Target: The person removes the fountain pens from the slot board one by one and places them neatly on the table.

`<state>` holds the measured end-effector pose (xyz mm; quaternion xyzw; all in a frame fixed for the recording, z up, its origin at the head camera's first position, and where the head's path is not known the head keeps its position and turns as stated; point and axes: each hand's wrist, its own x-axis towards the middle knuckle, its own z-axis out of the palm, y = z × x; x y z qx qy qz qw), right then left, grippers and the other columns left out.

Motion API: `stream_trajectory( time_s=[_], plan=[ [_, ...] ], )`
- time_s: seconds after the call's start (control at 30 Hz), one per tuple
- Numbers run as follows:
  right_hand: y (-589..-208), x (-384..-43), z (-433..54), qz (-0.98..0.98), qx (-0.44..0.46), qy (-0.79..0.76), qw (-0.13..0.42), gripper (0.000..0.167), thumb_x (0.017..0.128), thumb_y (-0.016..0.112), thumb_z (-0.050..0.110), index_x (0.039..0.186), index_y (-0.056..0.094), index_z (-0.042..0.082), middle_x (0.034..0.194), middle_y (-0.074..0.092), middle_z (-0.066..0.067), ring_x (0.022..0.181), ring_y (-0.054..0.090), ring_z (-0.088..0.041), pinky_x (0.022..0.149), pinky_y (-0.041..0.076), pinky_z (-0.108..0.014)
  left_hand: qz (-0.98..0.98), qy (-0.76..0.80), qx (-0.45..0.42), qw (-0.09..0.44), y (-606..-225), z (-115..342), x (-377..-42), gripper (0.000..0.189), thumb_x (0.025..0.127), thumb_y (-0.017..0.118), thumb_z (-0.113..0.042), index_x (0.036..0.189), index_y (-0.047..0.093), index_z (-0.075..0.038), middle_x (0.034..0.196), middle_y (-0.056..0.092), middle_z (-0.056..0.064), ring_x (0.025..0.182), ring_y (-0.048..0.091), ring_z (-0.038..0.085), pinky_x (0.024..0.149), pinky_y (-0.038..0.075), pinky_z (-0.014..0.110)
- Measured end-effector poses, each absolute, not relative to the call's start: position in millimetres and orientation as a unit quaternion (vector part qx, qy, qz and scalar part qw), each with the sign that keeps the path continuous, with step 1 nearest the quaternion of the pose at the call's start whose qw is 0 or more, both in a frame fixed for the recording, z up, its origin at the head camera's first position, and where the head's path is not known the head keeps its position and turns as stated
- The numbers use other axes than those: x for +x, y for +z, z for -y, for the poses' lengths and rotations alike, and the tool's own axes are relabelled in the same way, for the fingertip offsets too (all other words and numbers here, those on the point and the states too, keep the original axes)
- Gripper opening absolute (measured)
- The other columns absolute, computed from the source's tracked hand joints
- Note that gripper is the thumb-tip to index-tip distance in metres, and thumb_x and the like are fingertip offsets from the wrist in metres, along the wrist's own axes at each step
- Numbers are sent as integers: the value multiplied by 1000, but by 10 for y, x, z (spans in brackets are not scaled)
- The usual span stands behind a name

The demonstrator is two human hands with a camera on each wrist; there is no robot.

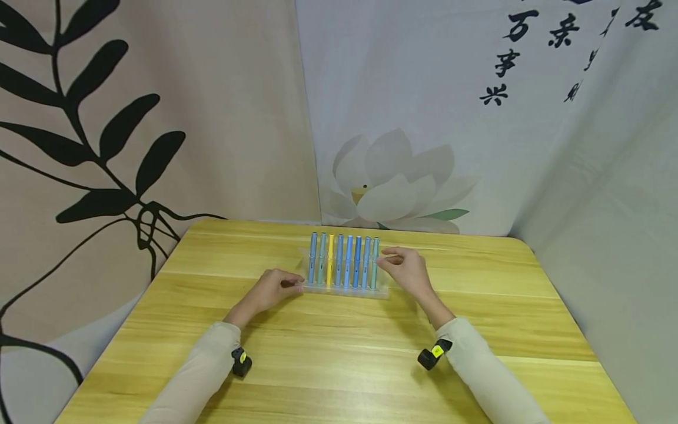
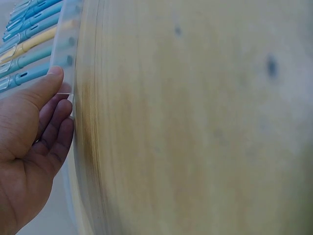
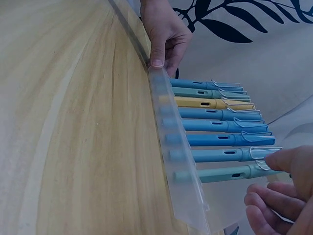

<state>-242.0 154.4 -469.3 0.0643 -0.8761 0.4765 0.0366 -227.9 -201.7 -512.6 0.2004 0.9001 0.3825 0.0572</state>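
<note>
A clear plastic pen stand [image 1: 344, 290] is on the table, with several capped pens upright in a row. Most are shades of blue; a yellow pen [image 1: 331, 260] stands third from the left, and a pale green pen [image 1: 375, 264] is at the right end. My left hand [image 1: 275, 288] pinches the stand's left end, thumb on the base in the left wrist view. By the pale green pen's cap is my right hand [image 1: 406, 271], its thumb at the pen and the other fingers loosely bent. Whether the thumb touches the cap cannot be told.
The wooden table [image 1: 328, 353] runs back to a hanging cloth [image 1: 254, 118] with printed leaves, a lotus and characters. Small black cameras [image 1: 242, 362] with yellow marks are worn on both wrists. The stand is near the table's far edge.
</note>
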Motion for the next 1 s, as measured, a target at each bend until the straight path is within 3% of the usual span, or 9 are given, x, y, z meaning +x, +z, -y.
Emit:
stream_trajectory(
  time_s=[1.0],
  plan=[
    [-4752, -2462, -1465, 874, 47, 481, 36, 37, 95, 75, 36, 123, 74, 12, 110, 76, -11, 100, 73, -27, 78, 61, -43, -898, 386, 205, 57, -5160, 2034, -2303, 35, 97, 73, -25, 124, 74, -4, 114, 76, 9, 101, 72, 22, 88, 60, 40]
  ],
)
